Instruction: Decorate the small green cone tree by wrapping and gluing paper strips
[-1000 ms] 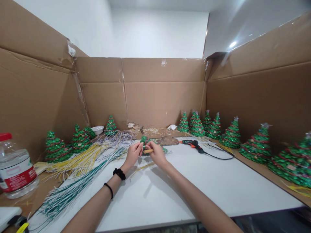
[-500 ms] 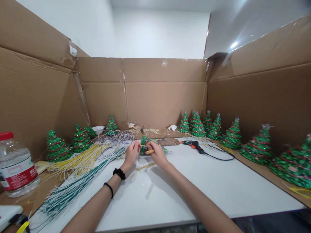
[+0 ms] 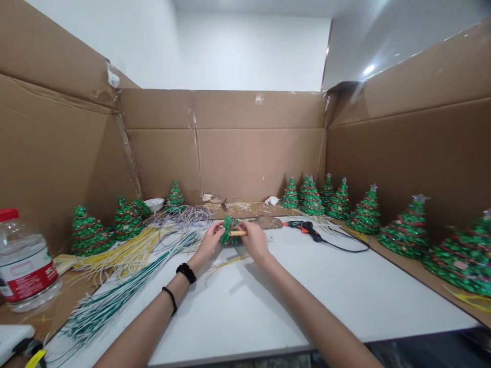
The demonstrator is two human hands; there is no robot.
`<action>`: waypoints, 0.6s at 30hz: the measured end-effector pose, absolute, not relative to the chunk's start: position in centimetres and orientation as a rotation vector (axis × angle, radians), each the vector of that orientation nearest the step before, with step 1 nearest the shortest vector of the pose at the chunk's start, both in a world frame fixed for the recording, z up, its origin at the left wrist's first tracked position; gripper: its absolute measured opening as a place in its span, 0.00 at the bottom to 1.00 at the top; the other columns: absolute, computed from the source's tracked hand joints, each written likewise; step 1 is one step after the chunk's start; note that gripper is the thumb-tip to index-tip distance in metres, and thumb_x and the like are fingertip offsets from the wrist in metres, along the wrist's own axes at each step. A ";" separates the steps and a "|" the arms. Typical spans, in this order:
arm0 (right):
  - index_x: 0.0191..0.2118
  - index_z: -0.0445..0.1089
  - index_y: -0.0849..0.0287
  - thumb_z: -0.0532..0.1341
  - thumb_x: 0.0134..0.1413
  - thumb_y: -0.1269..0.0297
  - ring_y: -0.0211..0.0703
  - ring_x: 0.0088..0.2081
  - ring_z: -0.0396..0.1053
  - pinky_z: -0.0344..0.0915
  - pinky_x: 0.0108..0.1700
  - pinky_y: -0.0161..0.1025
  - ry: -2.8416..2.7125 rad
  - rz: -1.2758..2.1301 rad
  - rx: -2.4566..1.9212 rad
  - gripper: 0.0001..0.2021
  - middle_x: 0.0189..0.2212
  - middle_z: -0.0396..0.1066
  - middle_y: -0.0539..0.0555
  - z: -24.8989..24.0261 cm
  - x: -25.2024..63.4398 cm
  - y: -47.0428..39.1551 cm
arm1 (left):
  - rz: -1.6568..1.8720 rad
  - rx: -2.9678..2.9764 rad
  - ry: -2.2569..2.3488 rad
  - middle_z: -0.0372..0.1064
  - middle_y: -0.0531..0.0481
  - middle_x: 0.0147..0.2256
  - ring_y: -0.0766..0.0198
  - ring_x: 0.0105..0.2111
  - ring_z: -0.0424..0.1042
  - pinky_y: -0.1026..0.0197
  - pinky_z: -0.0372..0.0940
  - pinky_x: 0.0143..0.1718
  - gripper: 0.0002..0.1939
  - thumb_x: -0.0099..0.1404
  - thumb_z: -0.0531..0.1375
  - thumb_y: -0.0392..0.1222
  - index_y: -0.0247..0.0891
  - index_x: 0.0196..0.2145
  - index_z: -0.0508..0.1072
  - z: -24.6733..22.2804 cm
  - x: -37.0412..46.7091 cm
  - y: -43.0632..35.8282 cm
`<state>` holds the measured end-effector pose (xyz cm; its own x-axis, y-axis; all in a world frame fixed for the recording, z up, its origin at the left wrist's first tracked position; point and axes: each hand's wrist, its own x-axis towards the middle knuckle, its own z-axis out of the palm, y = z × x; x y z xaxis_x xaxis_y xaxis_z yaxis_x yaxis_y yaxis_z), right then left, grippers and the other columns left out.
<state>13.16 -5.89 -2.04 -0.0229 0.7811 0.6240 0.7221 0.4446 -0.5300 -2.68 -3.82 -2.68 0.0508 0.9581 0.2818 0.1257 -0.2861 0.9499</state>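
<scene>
Tinsel tree (image 3: 229, 230), tipped sideways since a moment earlier, sat grasped between left hand (image 3: 210, 242) and right hand (image 3: 253, 239), whose grip pinched its wooden stick (image 3: 238, 233) above the worktop (image 3: 291, 296).

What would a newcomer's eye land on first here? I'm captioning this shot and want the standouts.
Probably the row of glittery green toy trees along the right cardboard wall. Next, mid-table, the left hand and right hand hold a small green tree with a wooden stick. Bundles of yellow and green strips fan out on the left, beside a water bottle.
</scene>
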 end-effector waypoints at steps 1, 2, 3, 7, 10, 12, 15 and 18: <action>0.30 0.71 0.56 0.56 0.55 0.67 0.44 0.31 0.68 0.52 0.29 0.34 -1.740 0.087 -1.308 0.07 0.28 0.73 0.54 -2.0 13.2 -5.8 | 1.307 1.505 1.140 0.69 0.49 0.32 0.65 0.29 0.67 0.65 0.61 0.27 0.16 0.56 0.56 0.44 0.36 0.43 0.67 -2.5 -2.7 -4.1; 0.29 0.70 0.56 0.56 0.55 0.66 0.43 0.29 0.67 0.51 0.28 0.34 -1.718 0.102 -1.316 0.07 0.26 0.73 0.53 -1.9 13.2 -5.8 | 1.282 1.481 1.147 0.69 0.49 0.32 0.66 0.28 0.67 0.65 0.60 0.26 0.15 0.56 0.55 0.43 0.37 0.42 0.67 -2.3 -2.6 -4.3; 0.28 0.70 0.55 0.56 0.54 0.66 0.43 0.28 0.67 0.51 0.27 0.34 -1.696 0.124 -1.317 0.07 0.25 0.72 0.53 -1.9 13.2 -5.7 | 1.251 1.468 1.153 0.68 0.50 0.31 0.66 0.28 0.67 0.66 0.59 0.25 0.15 0.56 0.55 0.43 0.37 0.41 0.67 -2.1 -2.6 -4.6; 0.28 0.70 0.56 0.55 0.53 0.63 0.41 0.25 0.65 0.52 0.26 0.33 -1.655 0.263 -1.238 0.09 0.22 0.71 0.51 -1.8 13.2 -5.5 | 1.153 1.481 1.140 0.66 0.53 0.29 0.68 0.25 0.65 0.67 0.55 0.22 0.16 0.55 0.55 0.42 0.37 0.42 0.66 -2.0 -2.2 -4.9; 0.30 0.69 0.57 0.50 0.55 0.63 0.41 0.27 0.65 0.55 0.29 0.33 -1.642 0.363 -1.147 0.11 0.25 0.72 0.51 -1.8 13.3 -5.4 | 1.254 1.520 1.161 0.64 0.53 0.30 0.70 0.24 0.62 0.67 0.56 0.23 0.15 0.55 0.56 0.41 0.37 0.41 0.64 -2.2 -1.7 -5.0; 0.30 0.68 0.58 0.49 0.55 0.64 0.41 0.28 0.65 0.56 0.30 0.33 -1.639 0.404 -1.092 0.12 0.26 0.72 0.51 -1.9 13.3 -5.4 | 1.386 1.603 1.196 0.63 0.53 0.33 0.69 0.25 0.62 0.66 0.59 0.27 0.13 0.56 0.55 0.41 0.38 0.41 0.64 -2.3 -1.6 -5.0; 0.30 0.67 0.58 0.48 0.54 0.65 0.40 0.28 0.65 0.57 0.31 0.33 -1.653 0.429 -1.017 0.11 0.25 0.70 0.50 -1.8 13.2 -5.4 | 1.542 1.813 1.203 0.65 0.50 0.36 0.66 0.31 0.63 0.63 0.60 0.35 0.10 0.60 0.53 0.44 0.39 0.38 0.66 -2.1 -1.8 -5.0; 0.30 0.67 0.58 0.49 0.54 0.65 0.41 0.28 0.65 0.57 0.31 0.34 -1.692 0.424 -0.975 0.11 0.25 0.70 0.51 -1.7 13.1 -5.6 | 1.537 1.979 1.180 0.65 0.50 0.34 0.64 0.33 0.62 0.63 0.59 0.35 0.11 0.62 0.52 0.48 0.38 0.33 0.69 -1.9 -2.2 -4.8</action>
<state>13.11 -5.59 -1.70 -0.0780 0.7778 0.6237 0.3916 0.5992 -0.6983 -2.16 -4.85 -1.90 0.0543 0.7895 0.6113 0.3867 -0.5811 0.7161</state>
